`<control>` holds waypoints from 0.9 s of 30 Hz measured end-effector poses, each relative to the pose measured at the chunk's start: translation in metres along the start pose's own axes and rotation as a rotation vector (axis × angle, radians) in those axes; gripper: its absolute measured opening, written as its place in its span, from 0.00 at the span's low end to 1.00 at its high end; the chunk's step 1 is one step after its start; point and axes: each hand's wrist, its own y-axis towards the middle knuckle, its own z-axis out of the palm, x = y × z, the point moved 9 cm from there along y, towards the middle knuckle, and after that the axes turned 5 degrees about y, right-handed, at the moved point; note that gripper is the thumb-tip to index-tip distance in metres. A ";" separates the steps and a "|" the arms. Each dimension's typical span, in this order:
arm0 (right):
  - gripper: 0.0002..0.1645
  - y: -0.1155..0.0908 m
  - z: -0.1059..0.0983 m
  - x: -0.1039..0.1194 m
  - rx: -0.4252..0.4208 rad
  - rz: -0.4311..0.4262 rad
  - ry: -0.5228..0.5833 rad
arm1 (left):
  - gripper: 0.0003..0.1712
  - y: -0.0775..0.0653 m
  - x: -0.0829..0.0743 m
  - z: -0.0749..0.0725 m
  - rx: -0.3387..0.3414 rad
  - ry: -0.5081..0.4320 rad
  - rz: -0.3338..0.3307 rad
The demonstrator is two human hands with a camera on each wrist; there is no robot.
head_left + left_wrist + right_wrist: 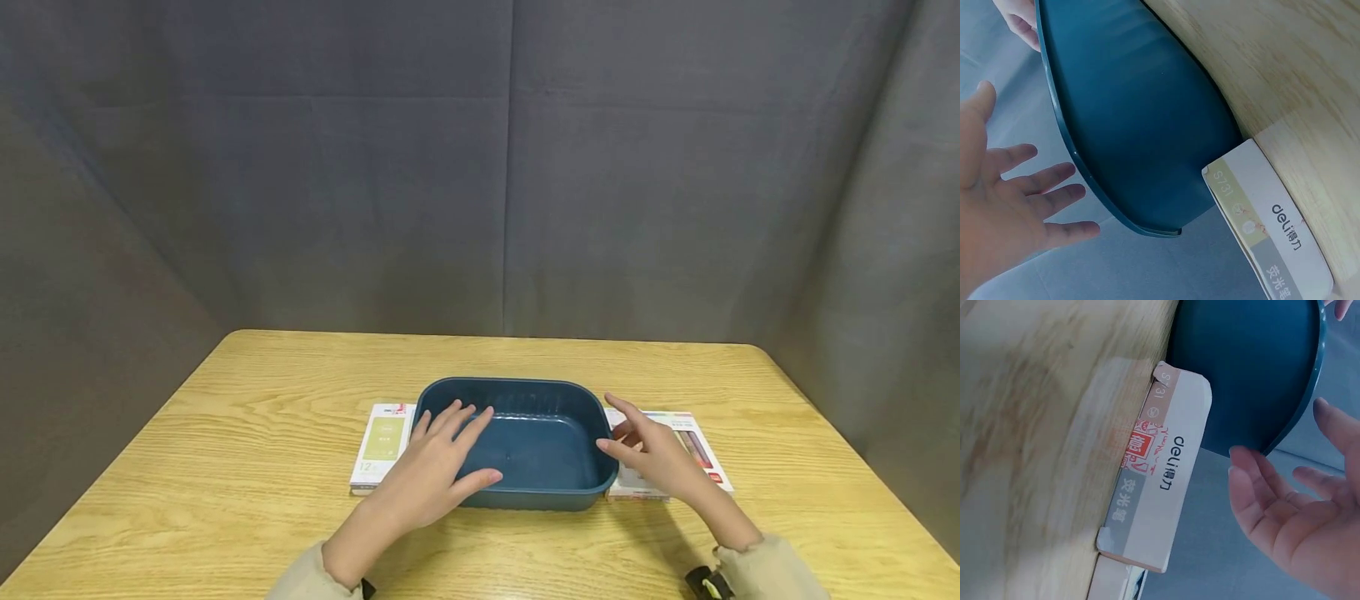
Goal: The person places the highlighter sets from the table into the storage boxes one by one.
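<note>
A dark blue rectangular plastic bin point(536, 498) stands on the table between both hands. My left hand point(431, 467) hovers over its left end with the fingers spread; in the left wrist view a gap shows between the fingertips and the rim. Beside the right end is my right hand point(654, 454), loosely bent and holding nothing. Its fingertips are close to the rim; whether they touch it I cannot tell. A white highlighter box point(1272, 219) with a green panel lies against the bin's left side. At the right side lies another white highlighter box point(1166, 475), partly under my right hand.
The wooden table point(247, 467) has rounded far corners. A dark grey curtain point(375, 208) hangs behind it and at both sides. A further pale box point(1109, 578) sits at the end of the right highlighter box in the right wrist view, mostly cut off.
</note>
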 end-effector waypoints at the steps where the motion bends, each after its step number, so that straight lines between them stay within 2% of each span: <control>1: 0.35 0.000 0.000 -0.002 0.007 0.008 0.010 | 0.40 0.000 0.000 0.000 -0.003 -0.003 0.001; 6: 0.35 0.001 0.003 -0.010 0.043 0.047 0.080 | 0.40 -0.002 -0.001 -0.002 -0.005 -0.008 0.003; 17: 0.37 0.003 0.011 -0.022 0.119 0.157 0.394 | 0.39 -0.005 -0.001 -0.006 -0.013 -0.068 -0.006; 23: 0.39 0.003 0.016 -0.028 0.137 0.204 0.538 | 0.37 -0.009 0.000 -0.012 -0.052 -0.173 -0.019; 27: 0.41 0.003 0.019 -0.031 0.155 0.230 0.608 | 0.36 -0.011 0.004 -0.014 -0.048 -0.296 -0.048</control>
